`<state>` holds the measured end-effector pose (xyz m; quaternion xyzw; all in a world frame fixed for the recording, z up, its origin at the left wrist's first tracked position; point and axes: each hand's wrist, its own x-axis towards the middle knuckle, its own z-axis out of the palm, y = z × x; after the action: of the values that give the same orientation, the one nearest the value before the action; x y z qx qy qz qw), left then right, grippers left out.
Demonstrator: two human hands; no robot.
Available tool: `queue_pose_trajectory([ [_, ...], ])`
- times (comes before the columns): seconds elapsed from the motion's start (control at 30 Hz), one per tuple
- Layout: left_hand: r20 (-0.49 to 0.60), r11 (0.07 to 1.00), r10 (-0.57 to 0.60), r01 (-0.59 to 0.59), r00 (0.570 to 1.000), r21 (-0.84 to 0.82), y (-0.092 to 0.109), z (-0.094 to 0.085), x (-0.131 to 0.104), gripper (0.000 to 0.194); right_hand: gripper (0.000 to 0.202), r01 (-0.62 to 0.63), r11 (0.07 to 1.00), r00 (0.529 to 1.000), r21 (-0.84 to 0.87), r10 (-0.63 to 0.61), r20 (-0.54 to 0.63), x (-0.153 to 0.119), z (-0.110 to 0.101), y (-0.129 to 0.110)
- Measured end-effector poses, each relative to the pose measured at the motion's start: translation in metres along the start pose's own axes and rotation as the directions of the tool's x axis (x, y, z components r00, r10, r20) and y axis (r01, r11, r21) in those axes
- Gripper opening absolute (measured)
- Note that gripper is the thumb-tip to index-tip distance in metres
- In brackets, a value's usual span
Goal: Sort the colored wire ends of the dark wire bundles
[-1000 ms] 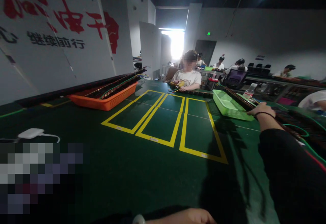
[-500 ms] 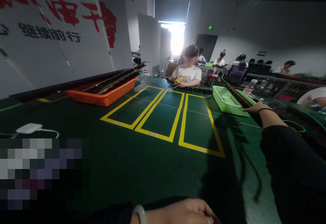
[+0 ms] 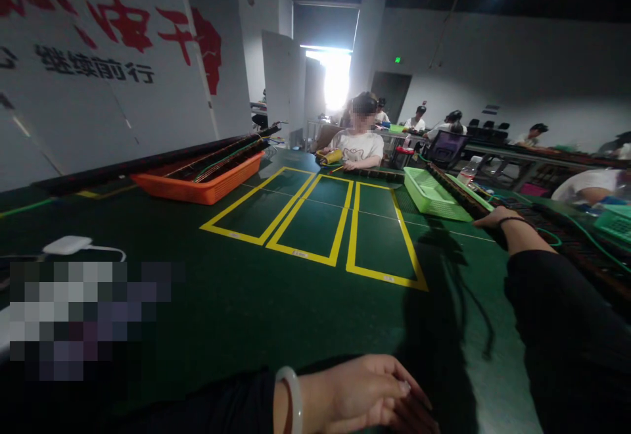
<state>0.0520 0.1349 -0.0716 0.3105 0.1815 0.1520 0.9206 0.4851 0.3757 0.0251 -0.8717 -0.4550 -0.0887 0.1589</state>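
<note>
At the right, my right hand (image 3: 500, 220) is closed around the near end of a long dark brown strip (image 3: 456, 187). That strip slants away from me along a light green plastic basket (image 3: 436, 207); my fingers are partly hidden behind the hand. Low in the view, my left hand (image 3: 369, 391), with a pale bangle at the wrist, is over the near part of the dark green table (image 3: 246, 315). Its fingers are loosely bent and partly apart, and nothing shows in them.
An orange basket (image 3: 211, 187) with long dark strips and wires stands at the left. Yellow tape frames (image 3: 340, 223) mark the tabletop. A person (image 3: 362, 144) sits across the table. A clear bottle (image 3: 468, 171) and more dark strips (image 3: 586, 243) are at the right.
My left hand has come higher into view, showing more of its fingers. My right hand stays at the strip's end. The camera view has turned slightly to the right.
</note>
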Motion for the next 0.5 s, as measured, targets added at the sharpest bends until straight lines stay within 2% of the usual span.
queue_pose_trajectory([
  [0.13,-0.026,1.0,-0.015,0.015,1.0,0.02,-0.0023,-0.0017,0.0016,0.016,0.074,-0.124,0.985,0.991,-0.117,0.129,0.038,-0.0085,0.0008,0.0018],
  [0.27,-0.036,1.0,-0.004,0.005,0.999,0.029,-0.0071,-0.0064,0.0059,0.019,0.073,-0.121,0.985,0.992,-0.125,0.125,0.031,-0.0114,0.0044,0.005],
  [0.43,-0.039,0.999,-0.01,0.012,0.999,0.044,-0.0094,-0.0094,0.0071,0.018,0.076,-0.161,0.976,0.972,-0.147,0.182,0.149,-0.004,0.0063,0.0076],
  [0.5,-0.034,0.999,-0.017,0.019,0.999,0.049,-0.0068,-0.0073,0.0051,0.016,0.075,-0.134,0.975,0.984,-0.18,0.152,0.095,-0.0057,0.0058,0.0011],
])
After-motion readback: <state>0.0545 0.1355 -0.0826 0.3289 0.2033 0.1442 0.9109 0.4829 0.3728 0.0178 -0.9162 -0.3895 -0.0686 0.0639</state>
